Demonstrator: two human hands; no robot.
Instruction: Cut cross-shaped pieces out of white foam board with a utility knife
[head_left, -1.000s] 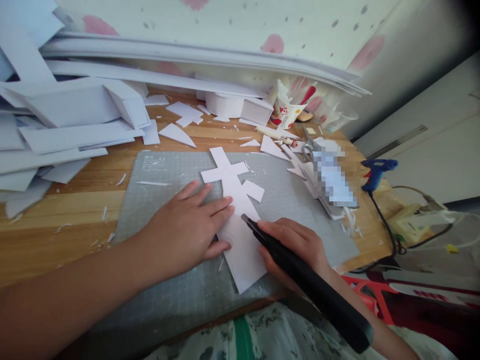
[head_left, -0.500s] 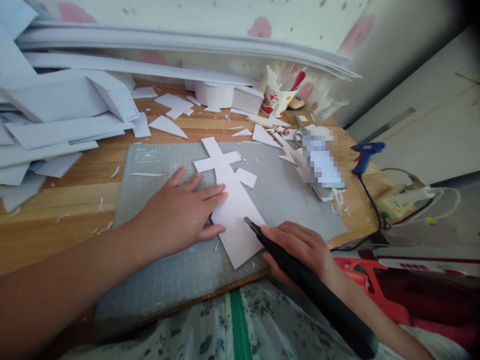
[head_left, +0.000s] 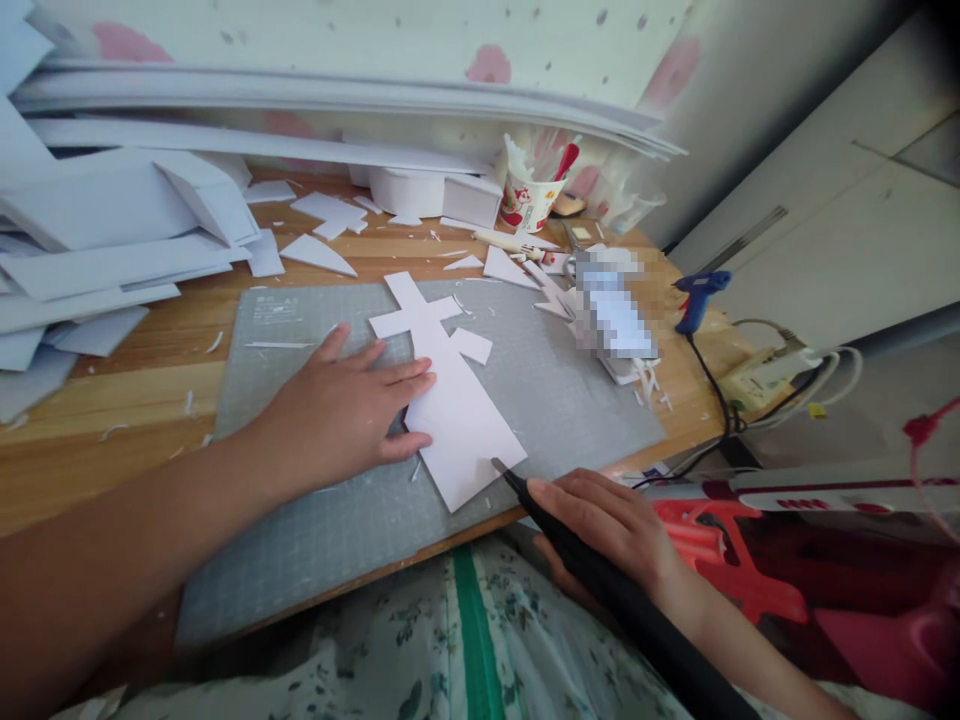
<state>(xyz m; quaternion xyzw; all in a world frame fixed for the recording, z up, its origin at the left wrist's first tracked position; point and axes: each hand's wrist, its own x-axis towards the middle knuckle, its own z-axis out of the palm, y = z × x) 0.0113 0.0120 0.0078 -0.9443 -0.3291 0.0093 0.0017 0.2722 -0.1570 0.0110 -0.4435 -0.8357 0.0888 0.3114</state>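
Note:
A white foam board piece (head_left: 461, 415) with a cross-shaped upper end lies flat on the grey cutting mat (head_left: 300, 550). My left hand (head_left: 352, 400) rests on its left edge, fingers spread, with the fingertips on the board and the palm over the mat. My right hand (head_left: 607, 525) is closed around a black utility knife (head_left: 592, 570), whose tip is over the board's lower right corner. Whether the blade touches the board I cannot tell. A small white offcut (head_left: 472, 346) lies close against the board's right side.
White board pieces (head_left: 120, 200) are heaped at the left, with scraps along the back. A paper cup (head_left: 531, 195) of sticks stands behind the mat. Scissors (head_left: 574, 250) and a blurred-out device (head_left: 619, 315) lie right, near a blue glue gun (head_left: 701, 300) and its cord.
The view has shifted slightly. The knife tip has moved from the board's middle right area down to its lower right corner. My left hand stays spread on the board.

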